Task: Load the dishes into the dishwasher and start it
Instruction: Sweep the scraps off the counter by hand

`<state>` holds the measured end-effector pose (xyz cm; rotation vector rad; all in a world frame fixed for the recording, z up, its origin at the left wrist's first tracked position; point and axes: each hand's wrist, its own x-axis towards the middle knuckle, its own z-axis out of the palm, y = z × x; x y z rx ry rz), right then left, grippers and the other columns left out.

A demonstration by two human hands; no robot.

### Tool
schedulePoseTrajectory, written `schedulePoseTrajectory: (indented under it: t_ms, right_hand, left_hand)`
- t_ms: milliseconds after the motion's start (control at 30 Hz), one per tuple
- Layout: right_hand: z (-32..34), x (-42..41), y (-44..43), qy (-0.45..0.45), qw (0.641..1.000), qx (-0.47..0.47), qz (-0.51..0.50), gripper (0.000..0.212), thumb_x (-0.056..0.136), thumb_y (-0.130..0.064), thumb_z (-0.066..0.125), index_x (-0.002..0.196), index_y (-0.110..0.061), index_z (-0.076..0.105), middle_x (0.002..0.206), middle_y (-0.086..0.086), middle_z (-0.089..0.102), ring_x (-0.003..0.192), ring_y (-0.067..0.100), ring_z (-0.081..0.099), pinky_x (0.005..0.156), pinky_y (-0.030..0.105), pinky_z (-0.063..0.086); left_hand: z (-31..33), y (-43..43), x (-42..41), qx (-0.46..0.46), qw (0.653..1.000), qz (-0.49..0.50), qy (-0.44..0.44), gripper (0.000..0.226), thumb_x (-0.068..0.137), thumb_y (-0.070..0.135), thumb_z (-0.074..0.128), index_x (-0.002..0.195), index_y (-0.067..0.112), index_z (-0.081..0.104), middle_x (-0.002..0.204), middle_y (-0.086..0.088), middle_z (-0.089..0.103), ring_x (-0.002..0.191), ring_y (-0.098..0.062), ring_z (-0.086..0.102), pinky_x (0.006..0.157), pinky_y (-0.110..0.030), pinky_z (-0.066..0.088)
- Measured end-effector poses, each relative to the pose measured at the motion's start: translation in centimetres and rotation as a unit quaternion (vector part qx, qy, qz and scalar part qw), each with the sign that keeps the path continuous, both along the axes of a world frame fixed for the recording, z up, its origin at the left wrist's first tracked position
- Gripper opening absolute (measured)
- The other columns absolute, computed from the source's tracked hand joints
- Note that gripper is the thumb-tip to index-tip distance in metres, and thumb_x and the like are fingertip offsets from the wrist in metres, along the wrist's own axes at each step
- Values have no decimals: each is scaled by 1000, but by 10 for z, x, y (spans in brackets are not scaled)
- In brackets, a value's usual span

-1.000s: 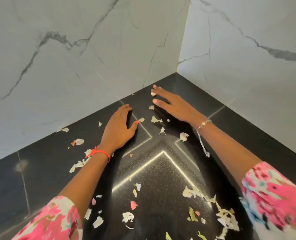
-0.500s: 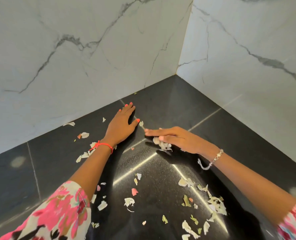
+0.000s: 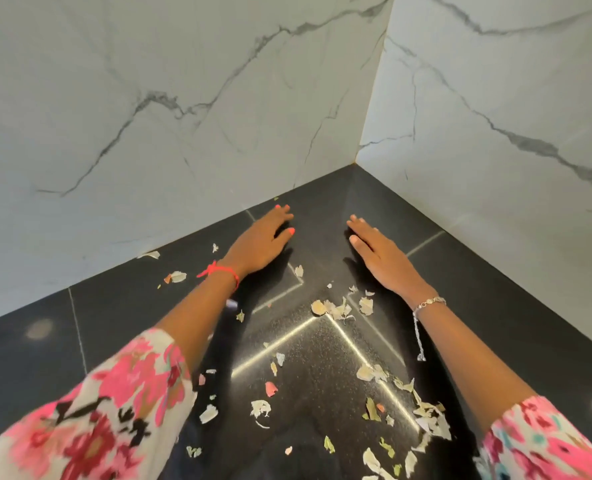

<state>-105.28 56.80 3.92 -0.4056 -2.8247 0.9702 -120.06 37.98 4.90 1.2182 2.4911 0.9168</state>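
sleeves [image 3: 90, 410] of pink-and-white floral cloth frame the near edge of the view. between the two forearms, peel scraps [image 3: 426, 414] lie strewn over the surface [image 3: 529, 341], a glossy black speckled stone with thin seam lines. the scraps are pale, papery and curled, with a few pink and green bits among them. farther in, a small clump of scraps [image 3: 336, 308] sits just near and left of the right wrist, closer to that hand than to the other. the left hand [image 3: 260, 242], a red thread [image 3: 218, 271] at its wrist, lies flat on the stone with fingers extended, holding nothing. the right hand [image 3: 381, 252], with a silver chain [image 3: 427, 303], is likewise flat and empty. both point toward the far corner, and nearly all the litter lies on their near side, so a gathering stroke would likely run toward the person. beyond them rise white, grey-veined marble walls [image 3: 183, 116]. no dishes and no dishwasher are in view.
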Motion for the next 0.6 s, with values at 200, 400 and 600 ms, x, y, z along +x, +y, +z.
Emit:
schedulePoseTrajectory:
  t_ms: [200,400,600]
  right_hand:
    - [-9,-1,5,6,999,31,8,40,101,-32,29,140,-27,37,147,-20,25,129,-13,11,110,12,2]
    - [-10,-2,8,19,1000,6,7,37,100,-33,32,136,-30,42,143,-23,28,134,-8,14,108,12,4]
    - [-15,-4,11,32,999,1,3,37,100,-32,35,134,-27,47,145,-15,36,133,-7,23,111,15,8]
  left_hand:
    - [-6,25,-46,-88,993,-9,78,48,99,27,37,142,6,31,150,-9,29,140,-21,24,113,-28,14]
    - [-5,15,-27,37,998,-17,-52,38,98,24,42,134,11,48,143,1,42,132,-11,37,107,-16,24]
    - [5,-8,-17,111,989,6,-99,34,97,21,44,129,11,53,141,2,45,130,-4,36,103,-8,25]
